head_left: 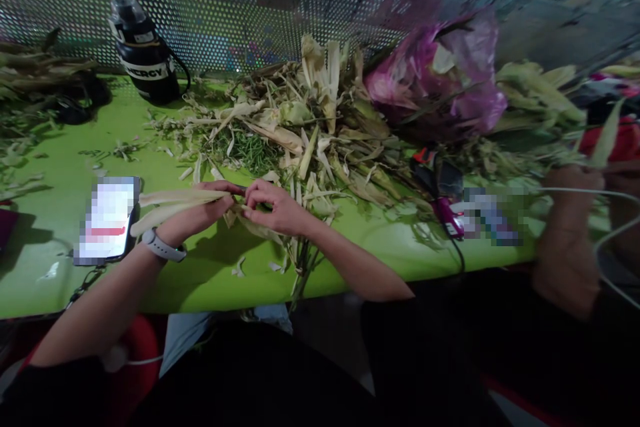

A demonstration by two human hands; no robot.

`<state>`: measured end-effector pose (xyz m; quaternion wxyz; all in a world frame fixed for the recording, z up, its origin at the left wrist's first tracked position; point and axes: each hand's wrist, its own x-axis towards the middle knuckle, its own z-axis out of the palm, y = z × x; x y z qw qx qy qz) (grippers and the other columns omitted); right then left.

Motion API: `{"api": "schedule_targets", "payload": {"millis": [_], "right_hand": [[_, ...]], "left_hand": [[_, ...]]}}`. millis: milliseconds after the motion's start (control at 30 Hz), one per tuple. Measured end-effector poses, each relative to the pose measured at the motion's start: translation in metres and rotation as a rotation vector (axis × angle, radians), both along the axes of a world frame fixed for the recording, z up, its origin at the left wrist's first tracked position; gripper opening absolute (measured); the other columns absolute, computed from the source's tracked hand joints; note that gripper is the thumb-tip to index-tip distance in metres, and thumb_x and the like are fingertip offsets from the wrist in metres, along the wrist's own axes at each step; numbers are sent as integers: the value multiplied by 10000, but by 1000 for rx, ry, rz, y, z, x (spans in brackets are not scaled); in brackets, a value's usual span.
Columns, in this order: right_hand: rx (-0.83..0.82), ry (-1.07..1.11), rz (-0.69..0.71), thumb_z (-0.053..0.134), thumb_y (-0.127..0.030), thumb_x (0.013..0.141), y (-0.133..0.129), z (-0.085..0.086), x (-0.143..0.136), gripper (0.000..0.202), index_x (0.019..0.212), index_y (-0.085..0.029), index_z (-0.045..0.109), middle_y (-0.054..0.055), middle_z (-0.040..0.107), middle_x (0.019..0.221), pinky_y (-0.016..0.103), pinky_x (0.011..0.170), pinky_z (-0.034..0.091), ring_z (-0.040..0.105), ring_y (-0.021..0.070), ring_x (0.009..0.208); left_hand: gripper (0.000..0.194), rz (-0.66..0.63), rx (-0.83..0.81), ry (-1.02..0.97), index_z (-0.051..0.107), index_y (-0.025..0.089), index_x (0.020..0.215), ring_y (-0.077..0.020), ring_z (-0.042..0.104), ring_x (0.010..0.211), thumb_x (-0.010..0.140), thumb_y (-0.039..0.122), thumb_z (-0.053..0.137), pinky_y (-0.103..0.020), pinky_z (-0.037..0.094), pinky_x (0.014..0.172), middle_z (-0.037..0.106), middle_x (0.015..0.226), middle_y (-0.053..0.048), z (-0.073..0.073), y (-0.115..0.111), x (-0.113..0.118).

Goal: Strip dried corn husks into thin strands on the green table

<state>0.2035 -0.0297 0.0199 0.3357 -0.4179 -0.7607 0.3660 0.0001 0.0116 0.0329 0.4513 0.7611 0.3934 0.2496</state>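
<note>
Pale corn husk strips [173, 198] stick out to the left from my left hand [213, 205], which is wrapped around their gathered end. My right hand [274, 208] meets it fingertip to fingertip, with thumb and finger pinched at the same end. What lies in that pinch is too small to make out. Both hands are just above the green table [210, 283]. Beneath and beside my right hand, thin plant stalks [301, 267] hang toward the table's front edge. Behind the hands spreads a heap of dry husks and leaves [290, 137].
A lit phone [107, 220] lies left of my left forearm. A dark bottle [145, 57] stands near the perforated metal screen [215, 10]. A pink plastic bag [440, 87] sits behind the heap. At right, a co-worker's hand [575, 180] holds a husk near a white cable [615, 195].
</note>
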Motion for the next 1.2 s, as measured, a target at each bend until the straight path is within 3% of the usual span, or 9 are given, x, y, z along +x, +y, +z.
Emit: {"api": "schedule_targets", "payload": {"millis": [133, 400, 567, 667, 833, 967, 1100, 1200], "right_hand": [[19, -100, -27, 616, -278, 844, 1, 0, 2, 163, 726, -178, 565, 69, 565, 984, 357, 854, 422, 533, 180, 919], [-272, 32, 82, 579, -342, 859, 5, -2, 3, 204, 765, -168, 533, -15, 511, 713, 261, 638, 361, 446, 113, 657], [-295, 105, 106, 607, -354, 841, 3, 0, 1, 224, 748, -168, 524, -14, 503, 737, 248, 635, 356, 448, 111, 680], [-338, 151, 117, 624, -372, 836, 2, -1, 0, 243, 751, -166, 529, -20, 499, 724, 246, 626, 355, 445, 105, 667], [-405, 288, 125, 662, -379, 817, 1, -3, -3, 256, 751, -170, 530, -27, 499, 717, 242, 608, 366, 445, 94, 656], [-457, 366, 139, 687, -371, 802, -1, -3, -5, 267, 732, -173, 522, -46, 481, 677, 235, 586, 369, 430, 80, 618], [-530, 435, 145, 681, -369, 826, 0, -4, -5, 257, 766, -171, 528, -37, 548, 697, 236, 603, 450, 532, 79, 620], [-587, 411, 181, 639, -391, 865, 2, -5, -2, 249, 820, -172, 530, 8, 634, 789, 281, 627, 537, 650, 122, 689]], "left_hand": [[238, 54, -28, 26, 748, 191, 954, -214, 648, 821, 814, 224, 558, -286, 489, 721, 732, 942, -66, 3, -1, 2], [259, -2, -69, -23, 711, 206, 1036, -182, 631, 823, 817, 236, 577, -263, 479, 716, 713, 963, -48, -12, 5, -2], [298, -46, -175, -138, 702, 211, 1086, -204, 639, 881, 811, 273, 606, -273, 489, 759, 710, 981, -58, -6, 4, -2], [278, -31, -206, -135, 710, 199, 1045, -196, 624, 820, 799, 265, 600, -266, 478, 706, 706, 932, -54, -1, 2, -1], [272, -18, -88, -63, 703, 212, 1028, -177, 600, 792, 789, 219, 574, -260, 458, 685, 685, 904, -32, -1, 2, 1], [279, 67, -1, -32, 698, 203, 1008, -171, 592, 771, 757, 192, 575, -267, 443, 688, 699, 912, -35, -5, 2, 6], [273, 91, 28, -62, 688, 178, 996, -184, 595, 791, 745, 182, 581, -281, 454, 713, 685, 896, -43, -9, 4, 7], [228, 34, 4, -53, 680, 186, 945, -176, 594, 771, 750, 167, 564, -271, 454, 688, 679, 879, -38, -8, 5, 3]]}}
